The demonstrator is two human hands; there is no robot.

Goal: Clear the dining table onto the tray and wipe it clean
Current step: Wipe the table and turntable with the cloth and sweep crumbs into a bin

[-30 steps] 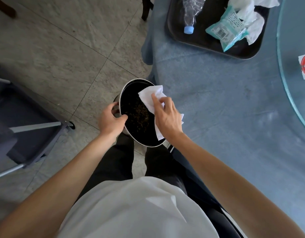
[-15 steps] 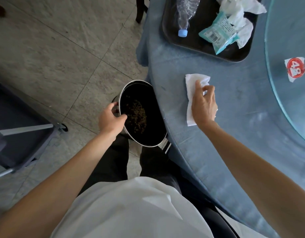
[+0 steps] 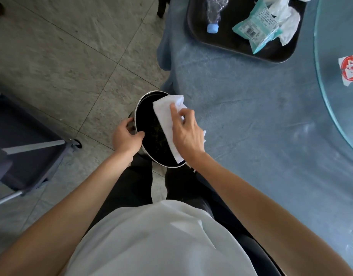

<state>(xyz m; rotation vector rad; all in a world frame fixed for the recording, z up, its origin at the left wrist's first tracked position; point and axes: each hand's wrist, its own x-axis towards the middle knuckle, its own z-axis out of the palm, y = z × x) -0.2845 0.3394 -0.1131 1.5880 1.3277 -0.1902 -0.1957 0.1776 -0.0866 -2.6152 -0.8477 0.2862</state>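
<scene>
I'm mid-wipe: my right hand (image 3: 186, 134) pinches the white paper napkin (image 3: 167, 120) over the round black metal-rimmed bin (image 3: 151, 136) my left hand (image 3: 126, 138) grips at the blue-clothed table's (image 3: 251, 126) edge. Next, I judge, another sweep toward the bin.

hands 2 (image 3: 126, 139) | bin 1 (image 3: 138, 108) | tray 1 (image 3: 193, 34) | bottle 1 (image 3: 214, 14) | packet 1 (image 3: 257, 30)

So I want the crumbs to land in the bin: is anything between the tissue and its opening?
Nothing visible: the right hand holds the tissue over the bin, steadied by the left hand.
</scene>
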